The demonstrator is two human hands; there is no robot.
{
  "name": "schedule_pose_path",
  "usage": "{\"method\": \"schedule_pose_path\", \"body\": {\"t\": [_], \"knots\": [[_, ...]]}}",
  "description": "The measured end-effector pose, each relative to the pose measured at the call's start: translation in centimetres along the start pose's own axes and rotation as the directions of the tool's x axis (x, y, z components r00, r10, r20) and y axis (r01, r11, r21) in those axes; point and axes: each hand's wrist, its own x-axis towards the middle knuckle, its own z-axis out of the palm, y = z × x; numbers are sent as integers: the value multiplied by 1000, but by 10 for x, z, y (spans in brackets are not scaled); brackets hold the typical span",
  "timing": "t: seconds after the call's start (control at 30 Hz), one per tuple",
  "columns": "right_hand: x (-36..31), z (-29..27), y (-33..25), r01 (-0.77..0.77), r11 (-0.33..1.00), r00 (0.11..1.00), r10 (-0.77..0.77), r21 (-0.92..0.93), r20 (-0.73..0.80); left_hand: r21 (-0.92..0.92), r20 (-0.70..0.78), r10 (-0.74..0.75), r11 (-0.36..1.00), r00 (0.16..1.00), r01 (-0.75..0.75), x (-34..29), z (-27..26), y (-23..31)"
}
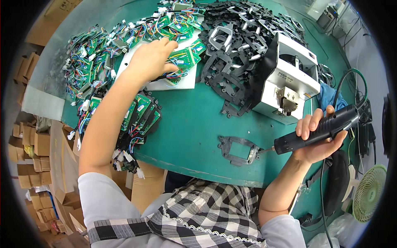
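My left hand (151, 61) reaches over the green circuit boards (186, 58) on a white foam sheet (191, 80). Its thumb and fingers are apart at the near edge of these wired boards; whether they touch one is unclear. In my right hand (316, 142) is a black electric screwdriver (316, 131), its fingers wrapped around the body. The bit points left, its tip close to the right end of a black plastic frame (227, 153) lying flat near the table's front edge. Whether the tip touches the frame cannot be told.
Many wired boards (89, 62) pile up at the left. Stacked frames with boards (142, 113) lie beside my left forearm. Black plastic frames (225, 68) heap at the back. A white machine (271, 93) stands right of centre; a green fan (369, 192) sits lower right.
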Motion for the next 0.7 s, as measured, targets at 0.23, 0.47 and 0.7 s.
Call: {"method": "schedule_pose_path", "body": {"t": [0.23,0.47,0.7], "knots": [[1,-1,4,4,1000,1000,-5,-5,-24,-73,-141,-16,997,990,5,-6,4,-6],[0,-4,6,9,1000,999,-10,-11,-45,-960,-256,-641,257,723,-112,-1,-44,-62],[0,-3,10,-7,1000,998,5,-17,-70,-788,-591,-522,537,616,-301,9,-45,-94]]}}
